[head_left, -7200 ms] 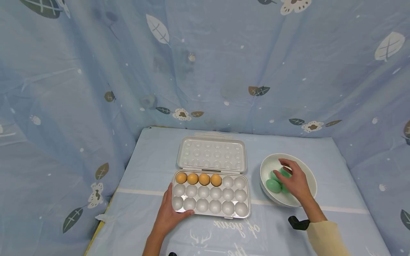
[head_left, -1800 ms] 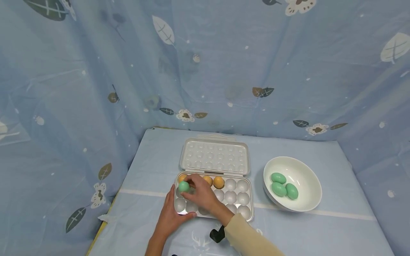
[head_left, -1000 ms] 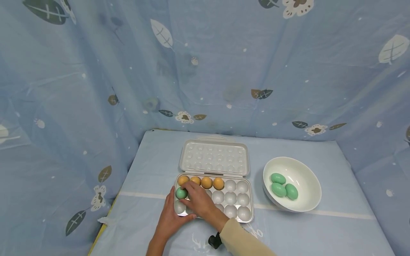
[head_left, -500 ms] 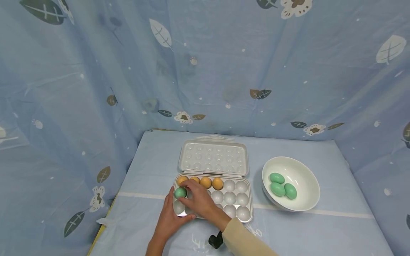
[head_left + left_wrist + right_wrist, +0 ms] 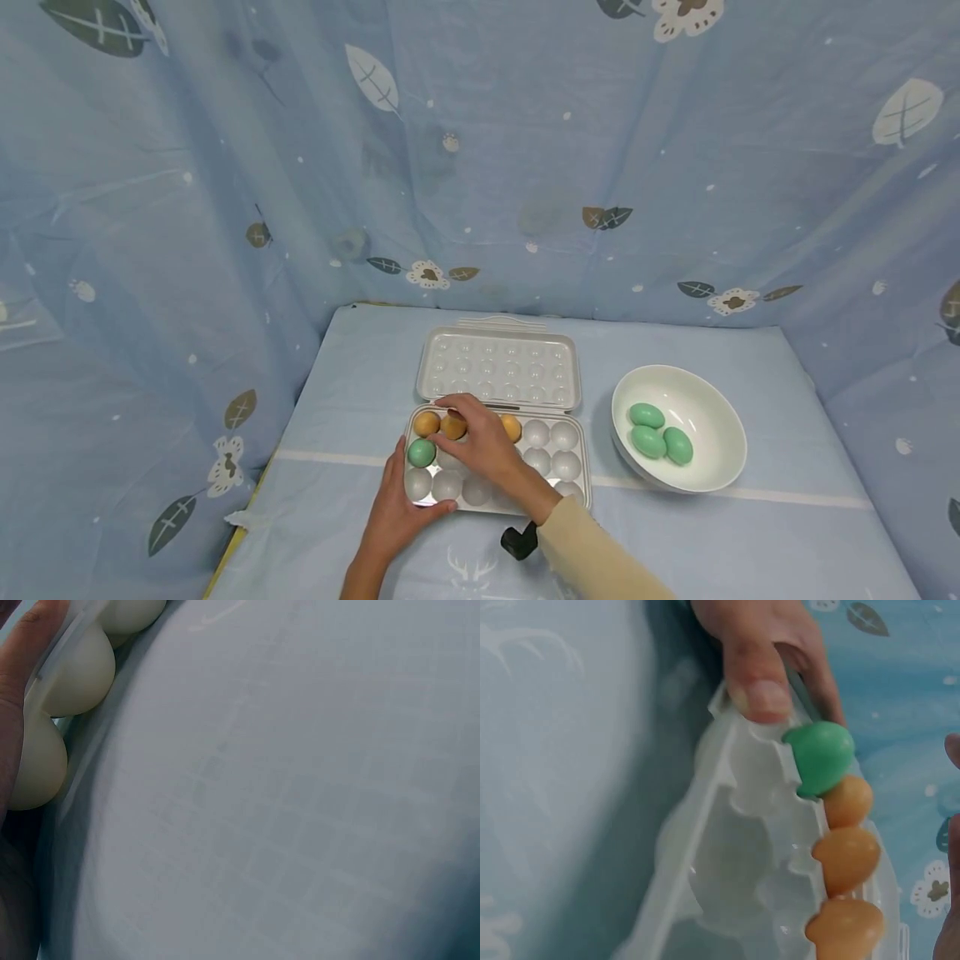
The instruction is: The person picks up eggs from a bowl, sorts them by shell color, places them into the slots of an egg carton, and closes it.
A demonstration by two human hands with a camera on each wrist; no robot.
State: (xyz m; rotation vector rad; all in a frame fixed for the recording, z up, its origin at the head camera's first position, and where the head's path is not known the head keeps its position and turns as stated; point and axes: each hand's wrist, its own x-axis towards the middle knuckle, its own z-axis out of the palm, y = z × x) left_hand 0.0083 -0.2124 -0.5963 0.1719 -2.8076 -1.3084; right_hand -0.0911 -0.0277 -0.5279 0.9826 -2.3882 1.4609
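Note:
A plastic egg tray [image 5: 587, 467] lies open on the table. Orange eggs [image 5: 427, 423] sit in its back row, one of them hidden by my right hand. A green egg [image 5: 422, 453] fills the leftmost cup of the middle row, in front of the first orange egg. My left hand [image 5: 401, 504] grips the tray's left front corner, its thumb on the front rim and its fingers along the left side. Just right of the green egg, my right hand [image 5: 480, 442] hovers over the tray with thumb and fingers apart and nothing between them.
A white bowl [image 5: 723, 417] holding 3 green eggs [image 5: 648, 442] stands right of the tray. The tray's lid [image 5: 498, 367] lies folded back behind it. A patterned blue curtain [image 5: 480, 167] hangs behind the table.
My right hand has brought a green egg from the bowl to the tray's middle row, let go of it and risen slightly to the right. My left hand stays on the corner.

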